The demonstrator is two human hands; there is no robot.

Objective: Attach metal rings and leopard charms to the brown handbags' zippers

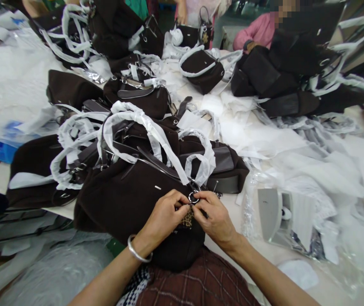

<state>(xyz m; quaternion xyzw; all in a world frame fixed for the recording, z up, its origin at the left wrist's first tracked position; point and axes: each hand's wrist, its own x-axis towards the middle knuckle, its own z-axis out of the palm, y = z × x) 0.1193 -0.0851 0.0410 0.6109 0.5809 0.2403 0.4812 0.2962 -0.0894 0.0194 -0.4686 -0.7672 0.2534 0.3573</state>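
A dark brown handbag point(121, 204) lies at the table's front edge, its handle point(150, 127) wrapped in white paper. Over its right end my two hands meet, fingertips nearly touching. My left hand point(169, 208) pinches the top of a small leopard-print charm point(187, 219). The thumb and fingers of my right hand point(214, 214) close on a metal ring point(194, 196) just above the charm. Where the charm joins the ring is hidden by my fingers.
More dark bags with wrapped handles lie behind, including a small bag point(201, 68). A grey open box point(269, 216) with small packets stands at right amid white tissue paper point(297, 144). A blue tray point(1, 146) is at left. A person in a pink sleeve point(255, 32) works across the table.
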